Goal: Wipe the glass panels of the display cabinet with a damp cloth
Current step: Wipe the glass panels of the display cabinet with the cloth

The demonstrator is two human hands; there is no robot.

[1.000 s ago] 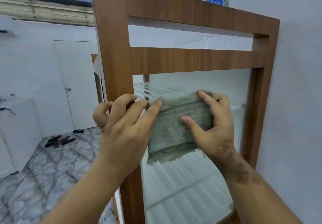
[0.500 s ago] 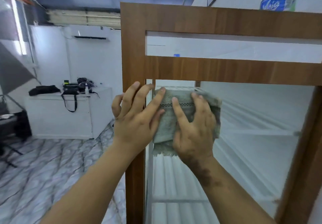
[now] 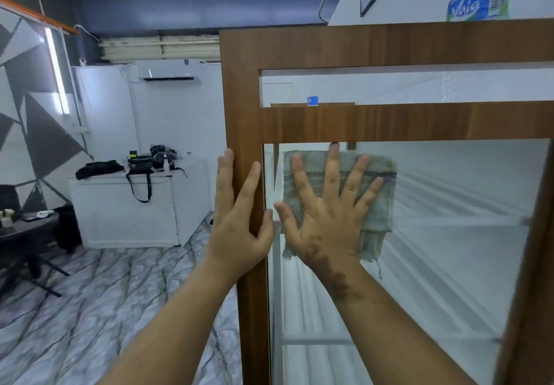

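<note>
Cloth (image 3: 379, 201), partly hidden under the flat, spread right hand (image 3: 326, 219), lies pressed against the cabinet's glass panel (image 3: 449, 264); left hand (image 3: 236, 228), fingers straight, rests on the wooden post (image 3: 242, 99) beside it.

Our right hand (image 3: 326, 219) hides the cloth's (image 3: 380, 204) middle; the cabinet (image 3: 242, 90) runs off the right edge; the bottle's (image 3: 479, 0) top is cropped.

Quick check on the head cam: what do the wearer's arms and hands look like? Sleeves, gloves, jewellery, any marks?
Both forearms are bare as far as the frame shows: no sleeves in view, no gloves, no watch, rings or bands. The left hand is unmarked. The right hand has dark blotchy patches on its back that run down over the wrist and onto the forearm. Fingernails look short and unpainted.
</note>
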